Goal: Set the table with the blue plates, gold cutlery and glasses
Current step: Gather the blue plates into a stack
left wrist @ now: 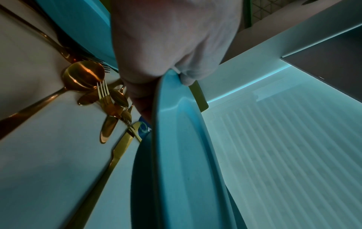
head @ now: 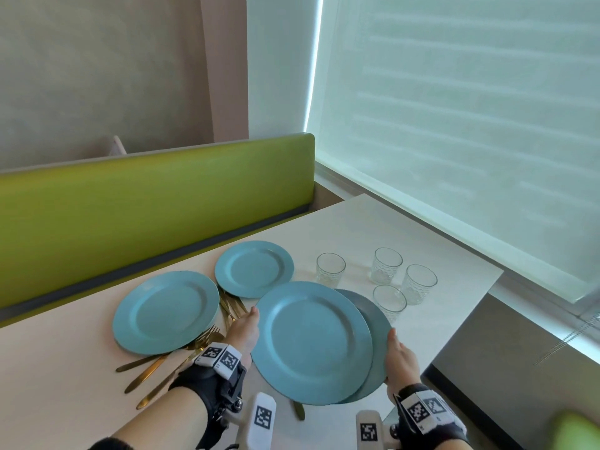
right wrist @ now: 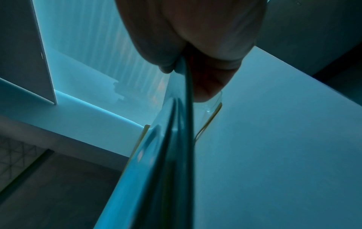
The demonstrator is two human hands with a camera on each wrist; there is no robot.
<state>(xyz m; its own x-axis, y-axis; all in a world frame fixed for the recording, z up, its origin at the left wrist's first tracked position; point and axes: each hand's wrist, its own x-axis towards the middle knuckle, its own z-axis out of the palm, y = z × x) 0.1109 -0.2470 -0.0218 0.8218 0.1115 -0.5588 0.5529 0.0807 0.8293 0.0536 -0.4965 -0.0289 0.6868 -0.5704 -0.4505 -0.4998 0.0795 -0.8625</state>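
Holding two stacked blue plates point(head: 311, 342), lower centre: left hand point(head: 245, 332), right hand point(head: 401, 355) clamped on opposite rims; best kept level, clear of glasses point(head: 389, 302).

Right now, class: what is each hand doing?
Left hand: grips the top blue plate by its left rim.
Right hand: grips the lower blue plate by its right rim.

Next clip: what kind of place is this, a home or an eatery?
Probably a café or restaurant booth, though a home dining nook is possible. A green padded bench runs along a pale table set beside a window with a blind, and plates and glasses are being laid out.
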